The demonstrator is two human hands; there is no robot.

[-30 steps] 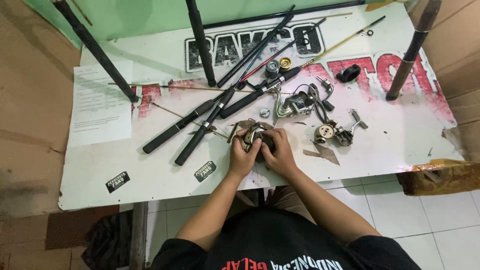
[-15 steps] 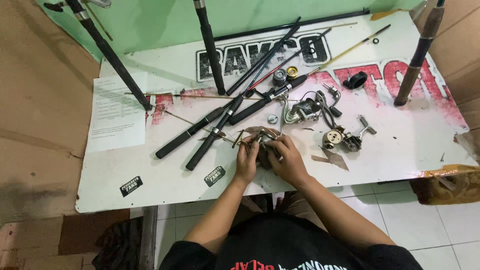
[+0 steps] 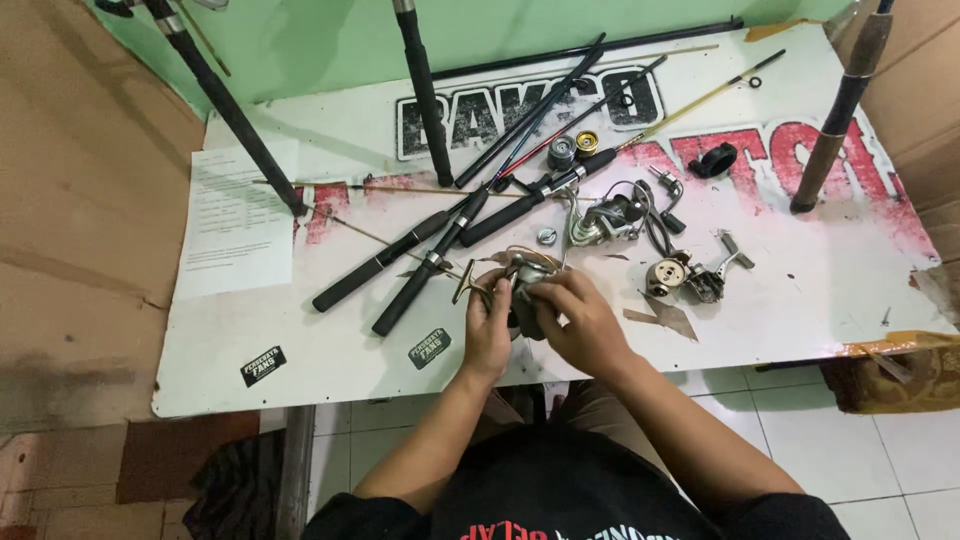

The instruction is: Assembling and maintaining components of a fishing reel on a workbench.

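Note:
Both hands meet over a silver and black fishing reel [image 3: 522, 283] near the front middle of the white table [image 3: 330, 350]. My left hand [image 3: 487, 332] grips the reel from the left side. My right hand [image 3: 578, 318] wraps its right side, fingers curled on top. A thin bronze handle arm sticks out to the left of the reel. Much of the reel body is hidden under my fingers.
Several black fishing rods [image 3: 410, 260] lie crossed on the table, others stand upright at the back. Two more reels [image 3: 610, 213] [image 3: 685, 278] and small round parts [image 3: 572, 150] lie to the right. A printed paper sheet [image 3: 237, 220] lies at left. Cardboard flanks both sides.
The view has shifted slightly, so the table sits a little lower and further right. My hands stay on the reel, with small finger movements on it.

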